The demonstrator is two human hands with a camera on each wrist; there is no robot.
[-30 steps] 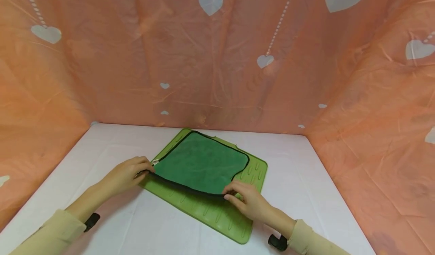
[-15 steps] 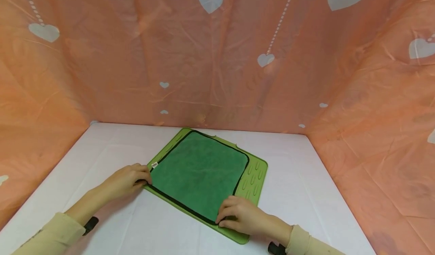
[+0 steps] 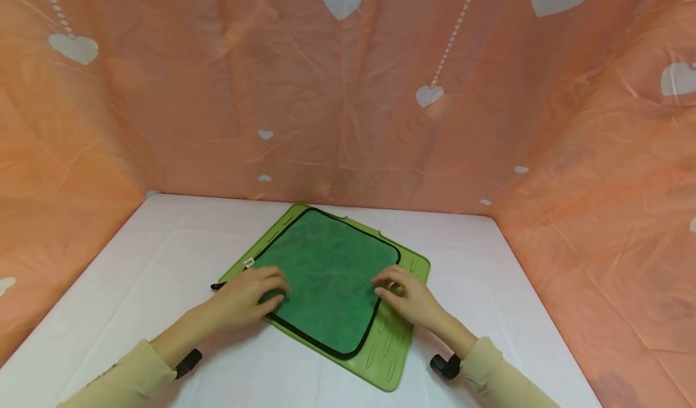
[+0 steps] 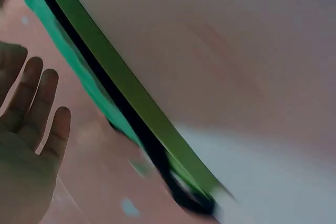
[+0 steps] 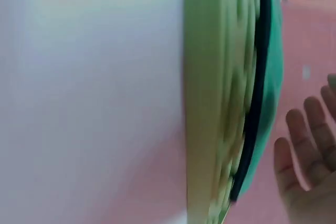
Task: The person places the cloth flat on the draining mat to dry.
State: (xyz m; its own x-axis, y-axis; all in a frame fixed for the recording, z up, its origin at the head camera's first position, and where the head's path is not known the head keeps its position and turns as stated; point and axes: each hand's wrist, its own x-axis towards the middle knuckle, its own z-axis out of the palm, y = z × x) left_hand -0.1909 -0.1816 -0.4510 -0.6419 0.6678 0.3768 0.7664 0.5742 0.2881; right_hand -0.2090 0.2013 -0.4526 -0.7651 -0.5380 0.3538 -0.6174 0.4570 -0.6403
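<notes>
A dark green cloth with a black border lies flat on a light green ridged mat. My left hand is over the cloth's left corner, hiding part of it. In the left wrist view, that hand's fingers are spread and hold nothing. A black hanging loop sticks out past the mat's left edge, near a small white tag. My right hand is above the cloth's right edge, fingers loosely bent around nothing. Its fingers look apart from the cloth in the right wrist view.
The mat lies turned at an angle on a white-covered table. Orange curtains with white hearts surround the table at the back and both sides. Black wrist cameras hang beneath the sleeves.
The cloth's front edge, earlier lifted, was lowered onto the mat. Both hands then let go of the corners. The left moved rightward over the cloth, the right moved up and away.
</notes>
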